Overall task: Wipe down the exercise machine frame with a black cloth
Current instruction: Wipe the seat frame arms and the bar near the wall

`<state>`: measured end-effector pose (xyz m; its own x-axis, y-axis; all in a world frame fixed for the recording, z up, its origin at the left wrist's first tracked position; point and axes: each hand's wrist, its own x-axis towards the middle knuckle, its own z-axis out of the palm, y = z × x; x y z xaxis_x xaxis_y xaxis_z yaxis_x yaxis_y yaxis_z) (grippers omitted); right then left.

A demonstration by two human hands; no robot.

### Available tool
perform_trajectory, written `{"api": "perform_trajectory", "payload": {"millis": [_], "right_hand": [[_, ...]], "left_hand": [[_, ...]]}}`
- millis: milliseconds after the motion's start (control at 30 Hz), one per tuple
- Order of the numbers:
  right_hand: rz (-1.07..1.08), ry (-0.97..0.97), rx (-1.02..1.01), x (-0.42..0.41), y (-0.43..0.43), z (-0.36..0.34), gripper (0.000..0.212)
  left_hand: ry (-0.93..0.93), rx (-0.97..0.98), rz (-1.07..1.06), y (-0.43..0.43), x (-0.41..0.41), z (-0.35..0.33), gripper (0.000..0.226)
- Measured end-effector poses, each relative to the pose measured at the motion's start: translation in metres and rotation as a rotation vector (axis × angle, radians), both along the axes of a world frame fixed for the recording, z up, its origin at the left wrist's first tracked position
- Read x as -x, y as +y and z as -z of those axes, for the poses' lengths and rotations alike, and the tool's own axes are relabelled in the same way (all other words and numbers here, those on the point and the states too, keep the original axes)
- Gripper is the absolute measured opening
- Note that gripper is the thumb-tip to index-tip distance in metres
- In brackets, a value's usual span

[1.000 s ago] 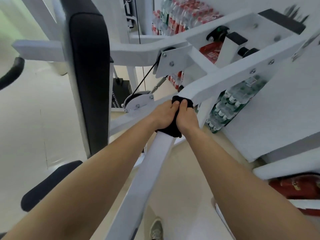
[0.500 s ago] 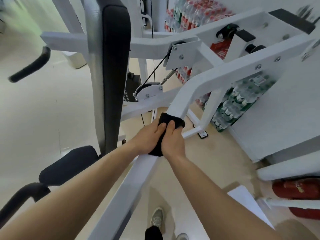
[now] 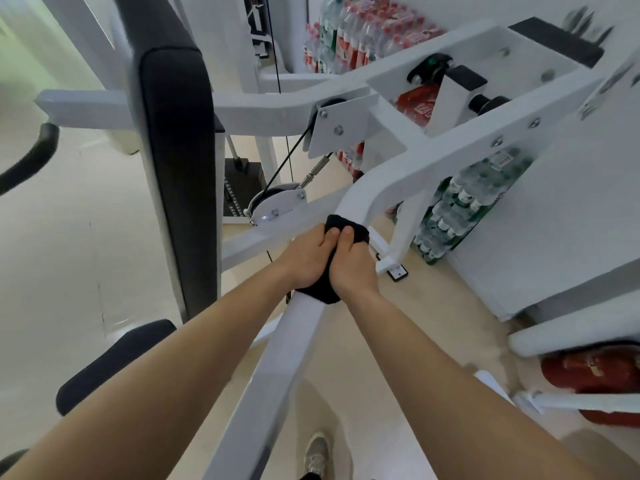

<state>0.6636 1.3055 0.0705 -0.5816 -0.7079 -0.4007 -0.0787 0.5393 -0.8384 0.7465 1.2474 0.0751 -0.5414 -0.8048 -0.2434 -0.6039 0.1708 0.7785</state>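
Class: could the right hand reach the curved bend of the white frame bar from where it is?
Probably yes: the right hand grips the black cloth just short of the curved bend of the white metal frame bar, with only bare bar between.

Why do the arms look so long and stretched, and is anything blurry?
Head view: the wide-angle lens stretches the forearms toward the corners; the left hand and right hand gripping the black cloth look sharp; the black handle at far left and red cylinders at right are smeared.
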Motion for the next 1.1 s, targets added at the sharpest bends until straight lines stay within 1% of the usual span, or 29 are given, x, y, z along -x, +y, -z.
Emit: {"api": "perform_trajectory", "payload": {"millis": [133, 233, 333, 433, 567, 700, 833, 933, 1033, 1100], "right_hand": [[0.042, 0.005, -0.009, 0.028, -0.032, -0.002, 0.065], [0.095, -0.018, 0.001, 0.045, -0.055, -0.002, 0.069], [0.194, -0.079, 0.019, 0.06, -0.074, -0.001, 0.072], [0.312, -0.141, 0.07, 0.074, -0.09, -0.001, 0.068], [0.456, -0.162, 0.094, 0.092, -0.104, -0.002, 0.064], [0.484, -0.146, 0.068, 0.115, -0.11, -0.006, 0.07], [0.477, -0.127, 0.049, 0.126, -0.11, -0.01, 0.075], [0.496, -0.126, 0.042, 0.118, -0.107, -0.015, 0.075], [0.475, -0.08, 0.014, 0.097, -0.101, -0.018, 0.073], [0.417, -0.086, -0.007, 0.078, -0.095, -0.013, 0.07]], "left_hand": [[-0.009, -0.033, 0.031, -0.035, 0.032, -0.003, 0.042], [-0.031, -0.024, 0.052, -0.058, 0.053, -0.004, 0.037], [-0.027, 0.005, 0.096, -0.081, 0.075, -0.005, 0.03], [-0.052, 0.033, 0.164, -0.1, 0.097, -0.009, 0.032], [-0.064, 0.029, 0.267, -0.116, 0.123, -0.016, 0.034], [-0.098, 0.02, 0.346, -0.125, 0.148, -0.028, 0.037], [-0.026, -0.05, 0.333, -0.129, 0.15, -0.031, 0.038], [0.036, -0.035, 0.298, -0.123, 0.139, -0.024, 0.036], [0.13, -0.011, 0.237, -0.106, 0.11, -0.014, 0.028], [0.199, -0.008, 0.188, -0.092, 0.084, -0.006, 0.024]]}}
